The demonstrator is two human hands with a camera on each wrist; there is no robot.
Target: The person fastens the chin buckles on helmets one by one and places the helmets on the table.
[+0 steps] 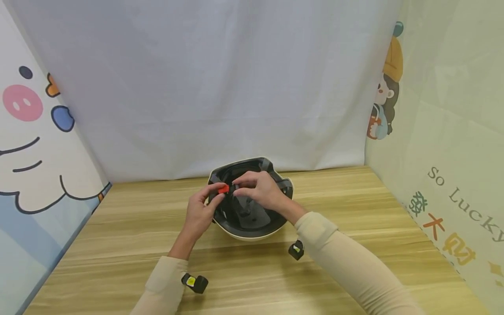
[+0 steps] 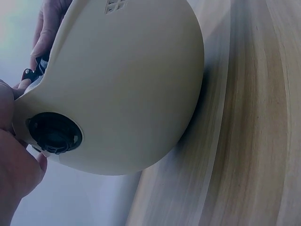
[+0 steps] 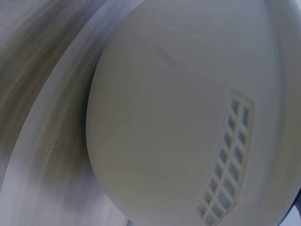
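Observation:
A cream helmet (image 1: 252, 237) lies upside down on the table, its black padded inside facing up. Over its left side, my left hand (image 1: 200, 214) pinches a red buckle piece (image 1: 223, 189) between thumb and fingers. Close beside it, my right hand (image 1: 265, 192) pinches a small dark strap end (image 1: 236, 187), mostly hidden by the fingertips. The two pieces are near each other; whether they touch I cannot tell. The left wrist view shows a round black knob (image 2: 55, 134) on the shell, and the right wrist view a vent grille (image 3: 225, 162). My right hand does not show there.
Under the helmet is a wood-grain table (image 1: 130, 232). A pale curtain (image 1: 197, 87) hangs behind it, with printed panels at left and right. Black cameras are worn on the left wrist (image 1: 195, 283) and right wrist (image 1: 296, 250).

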